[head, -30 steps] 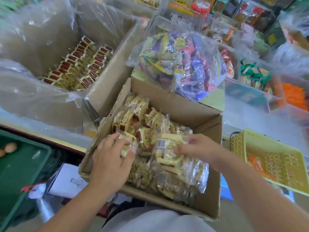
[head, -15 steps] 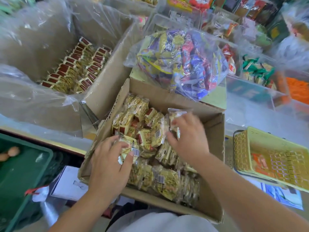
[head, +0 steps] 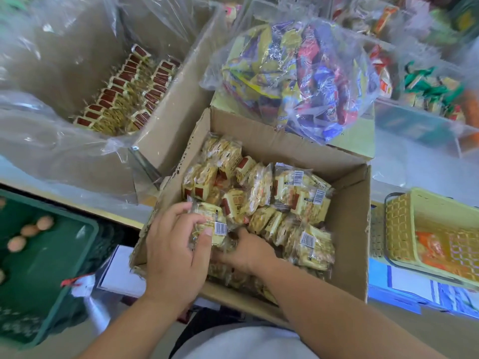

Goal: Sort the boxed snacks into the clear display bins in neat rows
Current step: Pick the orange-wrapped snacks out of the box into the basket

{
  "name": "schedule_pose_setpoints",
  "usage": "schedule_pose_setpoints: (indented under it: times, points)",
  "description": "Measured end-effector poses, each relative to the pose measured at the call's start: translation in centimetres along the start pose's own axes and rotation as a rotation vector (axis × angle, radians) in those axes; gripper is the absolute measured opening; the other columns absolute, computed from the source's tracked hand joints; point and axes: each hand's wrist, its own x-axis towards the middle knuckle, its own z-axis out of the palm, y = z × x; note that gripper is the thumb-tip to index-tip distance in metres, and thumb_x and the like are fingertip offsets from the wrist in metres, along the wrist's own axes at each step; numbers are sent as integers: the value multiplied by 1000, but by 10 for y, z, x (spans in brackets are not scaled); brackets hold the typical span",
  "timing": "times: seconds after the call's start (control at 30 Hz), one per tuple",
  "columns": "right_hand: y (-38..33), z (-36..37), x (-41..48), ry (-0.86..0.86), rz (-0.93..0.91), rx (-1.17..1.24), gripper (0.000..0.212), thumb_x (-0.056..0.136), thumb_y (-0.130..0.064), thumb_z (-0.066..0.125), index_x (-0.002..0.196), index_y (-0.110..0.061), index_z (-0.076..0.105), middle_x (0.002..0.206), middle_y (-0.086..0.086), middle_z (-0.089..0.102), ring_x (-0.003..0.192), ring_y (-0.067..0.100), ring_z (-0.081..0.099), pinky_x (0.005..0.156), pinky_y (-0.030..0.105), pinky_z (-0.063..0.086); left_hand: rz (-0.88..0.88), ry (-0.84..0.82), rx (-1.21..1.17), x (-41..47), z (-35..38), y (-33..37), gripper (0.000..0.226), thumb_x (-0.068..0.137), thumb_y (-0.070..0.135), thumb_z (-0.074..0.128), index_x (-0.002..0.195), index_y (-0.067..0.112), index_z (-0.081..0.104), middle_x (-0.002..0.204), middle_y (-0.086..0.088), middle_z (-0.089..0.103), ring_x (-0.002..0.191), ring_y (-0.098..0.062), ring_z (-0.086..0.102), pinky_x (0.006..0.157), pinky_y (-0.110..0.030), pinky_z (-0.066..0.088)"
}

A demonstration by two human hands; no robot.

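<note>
- Our left hand is at the near left corner of the cardboard box, fingers and thumb curled round one barcoded snack pack
- Our right hand reaches into the box just right of it; its fingers are buried among the packs, so we cannot tell whether they grasp anything
- Loose snack packs fill the box
- Left of the box, a plastic-lined carton holds rows of red-ended packs
- Behind the box rests a clear bag of sweets; right of it, a yellow basket
</note>
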Motion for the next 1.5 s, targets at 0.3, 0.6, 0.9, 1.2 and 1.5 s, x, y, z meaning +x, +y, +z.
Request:
schedule_pose_setpoints:
  times: [0.3,0.6,0.9,1.2,1.5]
  points:
    - [-5,1,12,-32,38,-84,85,57,-89,64,97,-13,63,78,-1,64,71,19,63,59,34,52,-5,0,13,-1,1,0,35,93,44,48,101,17,70,126,-1,58,123,-22,50,102,-46,39]
    - [23,-34,-20,-30,-168,-169,90,66,-79,63,132,-17,58,128,4,65,110,27,62,84,36,54,-6,-11,7,-1,0,1,35,91,47,49,101,19,68,129,0,55,126,-23,49,106,-48,36]
    - [71,-129,-84,292,-199,-324,73,65,-80,67,111,-24,60,80,-15,58,74,8,56,53,25,34,21,-33,-12,-2,-1,-1,36,90,50,50,105,23,67,130,3,55,125,-20,48,103,-45,36]
    - [84,-193,-82,767,-51,89,71,68,-73,75,123,-32,54,106,-9,63,86,13,63,71,30,49,38,-116,137,-2,5,-6,45,85,58,49,112,26,66,132,4,55,122,-17,45,97,-44,40]
    - [51,-119,-76,990,-491,-459,29,89,-43,63,111,-26,64,107,1,61,103,27,55,92,46,46,90,-384,480,7,15,-9,55,84,65,57,125,30,66,151,-5,48,141,-31,37,111,-56,35]
